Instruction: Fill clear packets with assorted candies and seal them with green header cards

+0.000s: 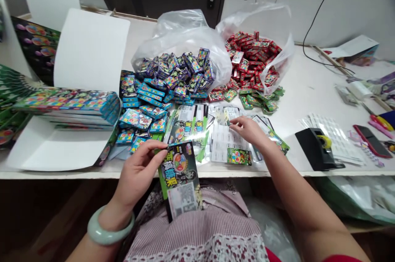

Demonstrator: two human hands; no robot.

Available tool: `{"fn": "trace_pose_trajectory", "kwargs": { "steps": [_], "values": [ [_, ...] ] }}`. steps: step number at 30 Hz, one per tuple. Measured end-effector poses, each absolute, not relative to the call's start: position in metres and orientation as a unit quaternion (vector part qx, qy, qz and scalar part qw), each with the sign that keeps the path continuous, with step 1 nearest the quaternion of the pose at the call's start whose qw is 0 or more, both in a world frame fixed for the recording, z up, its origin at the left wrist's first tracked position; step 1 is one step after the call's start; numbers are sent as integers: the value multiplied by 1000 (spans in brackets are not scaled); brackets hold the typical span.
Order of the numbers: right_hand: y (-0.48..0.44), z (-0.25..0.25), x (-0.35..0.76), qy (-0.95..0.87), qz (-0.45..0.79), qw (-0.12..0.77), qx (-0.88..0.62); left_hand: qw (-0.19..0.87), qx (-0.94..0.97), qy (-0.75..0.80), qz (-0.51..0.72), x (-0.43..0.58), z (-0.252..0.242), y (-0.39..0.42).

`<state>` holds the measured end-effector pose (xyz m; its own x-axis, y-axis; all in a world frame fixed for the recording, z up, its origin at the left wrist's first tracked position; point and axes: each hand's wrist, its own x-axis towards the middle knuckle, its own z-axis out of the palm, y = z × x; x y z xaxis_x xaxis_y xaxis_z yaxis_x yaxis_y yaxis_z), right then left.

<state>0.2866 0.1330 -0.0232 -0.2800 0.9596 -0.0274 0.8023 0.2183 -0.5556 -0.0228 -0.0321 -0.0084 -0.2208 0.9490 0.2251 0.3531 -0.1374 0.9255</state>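
Note:
My left hand (140,173) pinches the top edge of a flat black-and-green printed packet (182,175), held upright in front of the table edge. The packet has colourful lettering, a round picture and a pale printed label. My right hand (247,129) is over a sheet of clear stickers (221,142), its fingertips drawn together at the sheet's upper part; what they hold, if anything, is too small to make out. A small green box (239,156) lies on the sheet's lower end. Left of the sheet rests a stack of similar printed packets (182,128).
Clear bags spill purple boxes (173,72) and red boxes (249,62) at the back. Blue boxes (135,118) and green boxes (259,99) lie nearer. An open white carton (61,146) stands left. A black tape dispenser (314,148) and a phone (372,141) are right.

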Motion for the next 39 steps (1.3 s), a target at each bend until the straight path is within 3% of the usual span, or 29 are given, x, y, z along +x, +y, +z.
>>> {"fn": "trace_pose_trajectory", "kwargs": {
  "steps": [9, 14, 18, 21, 26, 32, 39],
  "values": [
    [129, -40, 274, -745, 252, 147, -600, 290, 550, 607, 495, -20, -5, -32],
    [132, -39, 288, -702, 328, 172, -609, 291, 551, 593, 511, -17, -6, -30],
    [121, -9, 283, -681, 412, 211, -567, 295, 559, 572, 524, -9, -7, -27],
    [100, 28, 253, -720, 494, 230, -430, 299, 563, 559, 530, -1, -5, -24],
    [75, 66, 189, -783, 520, 184, -287, 323, 562, 548, 529, 6, -1, -24],
    [79, 58, 160, -751, 561, 86, -337, 334, 555, 532, 546, 1, 2, -27],
    [79, 57, 154, -739, 566, 44, -364, 303, 544, 527, 578, 4, -7, -25]
  ]
}}
